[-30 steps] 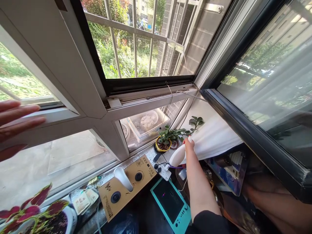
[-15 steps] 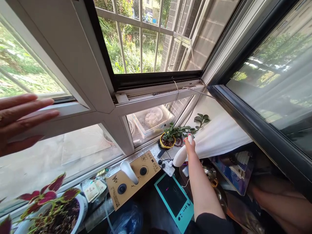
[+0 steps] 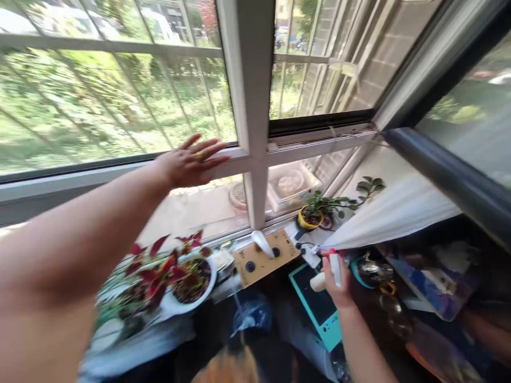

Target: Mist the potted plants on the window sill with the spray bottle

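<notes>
- The person's left hand (image 3: 191, 164) is staying open at 10 o'clock of the view, and its spread fingers (image 3: 211, 150) are pressing flat on the white window frame (image 3: 249, 106); it is grasping nothing.
- A ring (image 3: 199, 155) is sitting on one finger of this hand.
- The right hand (image 3: 334, 282) is closing around a white spray bottle (image 3: 336, 270) at 4 o'clock, so it is grasping this bottle, not released.
- The bottle is leaning to the side, and its red head (image 3: 331, 251) is pointing toward 12 o'clock, just beside the tip of a white curtain (image 3: 395, 213), which is stretching toward 3 o'clock.
- A small plant in a yellow pot (image 3: 310, 219) is standing on the sill at 3 o'clock.
- A cardboard panel (image 3: 279, 250) with a white handle (image 3: 262, 243) is lying on the sill at 6 o'clock.
- A red-leaved plant in a white bowl (image 3: 191, 282) is sitting at 7 o'clock.
- A teal tablet (image 3: 315, 303) is lying under the right hand.
</notes>
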`<state>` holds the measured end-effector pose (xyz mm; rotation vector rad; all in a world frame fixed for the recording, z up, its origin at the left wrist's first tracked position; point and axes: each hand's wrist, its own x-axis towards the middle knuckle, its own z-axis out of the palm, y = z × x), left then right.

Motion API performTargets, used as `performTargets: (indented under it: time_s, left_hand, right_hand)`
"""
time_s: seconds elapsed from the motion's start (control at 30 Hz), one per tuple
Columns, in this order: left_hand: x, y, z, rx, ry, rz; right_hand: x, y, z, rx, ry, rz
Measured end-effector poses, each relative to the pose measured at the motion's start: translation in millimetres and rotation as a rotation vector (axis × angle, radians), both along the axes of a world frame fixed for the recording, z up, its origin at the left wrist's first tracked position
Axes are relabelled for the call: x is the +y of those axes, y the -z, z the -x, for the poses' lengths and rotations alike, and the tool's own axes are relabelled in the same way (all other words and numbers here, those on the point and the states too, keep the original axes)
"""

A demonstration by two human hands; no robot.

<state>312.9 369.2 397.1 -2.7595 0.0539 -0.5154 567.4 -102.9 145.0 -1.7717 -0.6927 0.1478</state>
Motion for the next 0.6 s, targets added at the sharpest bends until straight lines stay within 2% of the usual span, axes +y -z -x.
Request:
performTargets:
  time_s: [0.07, 0.17, 0.2, 0.27, 0.33, 0.4, 0.47, 0.53, 0.6]
  left_hand:
    - [-19, -0.6, -1, 0.039, -0.026, 0.088]
    - [-73, -2.3, 19, -0.007, -0.046, 0.110]
    - [-96, -2.2, 36, -0.018, -0.009, 0.094]
    - [-144, 4.3, 85, 0.010, 0.080, 0.061]
    - [-188, 23.8, 149, -0.061, 0.098, 0.027]
    - [-227, 57.2, 220, -0.199, 0.015, 0.056]
    - [-262, 102.4, 292, -0.275, -0.096, 0.163]
    - [-298, 156.9, 363, -0.230, -0.262, 0.273]
    - [-338, 218.0, 431, -0.165, -0.401, 0.348]
  right_hand:
    - [-13, -7.9, 46, 0.039, -0.072, 0.009]
    - [-30, -17.1, 108, 0.110, -0.132, -0.009]
    - [-34, -18.8, 126, 0.120, -0.159, -0.003]
    - [-41, -20.3, 158, 0.126, -0.231, 0.034]
    - [-42, -21.0, 188, 0.123, -0.313, 0.069]
    - [-36, -23.2, 218, 0.119, -0.388, 0.068]
    - [-28, -28.0, 249, 0.123, -0.447, 0.049]
    - [-18, -34.4, 280, 0.130, -0.506, 0.052]
    - [-8, -40.1, 309, 0.121, -0.559, 0.068]
